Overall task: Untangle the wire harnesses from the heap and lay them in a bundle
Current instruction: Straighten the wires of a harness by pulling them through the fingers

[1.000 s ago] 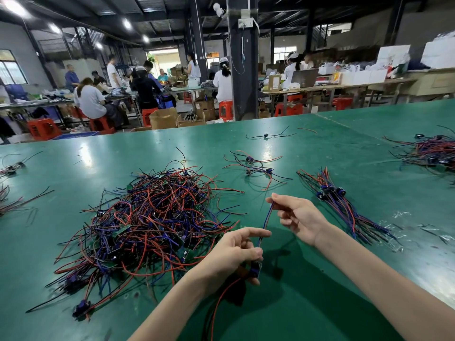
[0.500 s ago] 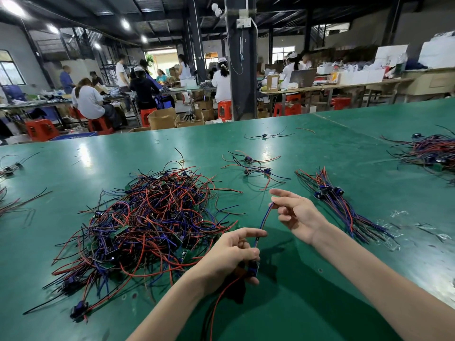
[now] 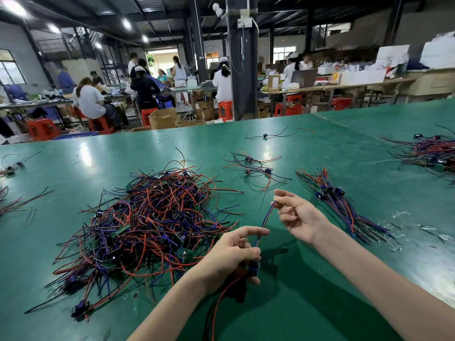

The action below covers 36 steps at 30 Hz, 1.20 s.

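Note:
A tangled heap of red, blue and black wire harnesses [image 3: 150, 217] lies on the green table [image 3: 307, 303], left of centre. My left hand [image 3: 234, 257] grips one harness [image 3: 267, 219] at its small connector end, index finger stretched out. Its blue and red wires run up to my right hand [image 3: 296, 214], which pinches their far end between thumb and fingers. More of its red and black wires trail down below my left hand. A straightened bundle of harnesses [image 3: 344, 207] lies on the table just right of my right hand.
A few loose harnesses [image 3: 256, 166] lie behind my hands, one more [image 3: 266, 136] farther back. Another tangle [image 3: 433, 152] sits at the far right, stray wires [image 3: 9, 168] at the left edge. Clear plastic scraps [image 3: 398, 215] lie near the bundle. People work at benches beyond the table.
My right hand has slid a little farther up and away along the wires, stretching them straighter. My left hand keeps its grip on the connector end.

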Tool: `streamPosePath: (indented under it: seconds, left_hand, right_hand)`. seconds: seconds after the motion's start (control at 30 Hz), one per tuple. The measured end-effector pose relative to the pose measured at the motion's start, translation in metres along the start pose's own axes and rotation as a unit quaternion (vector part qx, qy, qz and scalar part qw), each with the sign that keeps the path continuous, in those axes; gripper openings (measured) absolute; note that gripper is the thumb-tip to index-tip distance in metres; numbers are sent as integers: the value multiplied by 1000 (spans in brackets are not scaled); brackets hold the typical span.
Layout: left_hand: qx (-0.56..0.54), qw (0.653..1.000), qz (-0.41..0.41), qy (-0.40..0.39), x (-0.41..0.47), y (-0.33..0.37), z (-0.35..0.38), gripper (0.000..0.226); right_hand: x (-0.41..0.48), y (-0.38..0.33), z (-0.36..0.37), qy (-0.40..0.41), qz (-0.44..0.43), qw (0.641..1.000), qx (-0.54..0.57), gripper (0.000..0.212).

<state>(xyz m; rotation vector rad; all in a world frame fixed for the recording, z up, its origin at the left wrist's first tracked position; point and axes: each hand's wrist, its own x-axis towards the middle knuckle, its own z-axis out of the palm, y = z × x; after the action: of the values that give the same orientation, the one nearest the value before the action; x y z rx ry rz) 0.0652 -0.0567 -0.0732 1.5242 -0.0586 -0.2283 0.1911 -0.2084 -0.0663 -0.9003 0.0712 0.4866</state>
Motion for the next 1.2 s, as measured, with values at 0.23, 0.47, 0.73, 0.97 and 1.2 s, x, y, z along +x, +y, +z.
streamPosePath:
  seconds: [0.23,0.47,0.73,0.97,1.2]
  left_hand:
    - [-8,1000,13,-22,-2,1,0,43]
    - [-15,1000,-5,-7,-2,1,-1,37]
    - [-1,999,-29,-24,-2,-1,-2,20]
    - [-13,1000,-19,-20,-3,0,0,19]
    - [-18,1000,-9,9,-1,0,1,17]
  right_hand:
    - [4,1,-6,48,-78,992,-90,21]
    - [5,1,-7,49,-88,989,-105,20]
    - [-1,6,-6,53,-207,941,-263,16]
    - [-3,7,-4,52,-218,936,-272,12]
    - [1,8,-5,59,-206,949,-230,8]
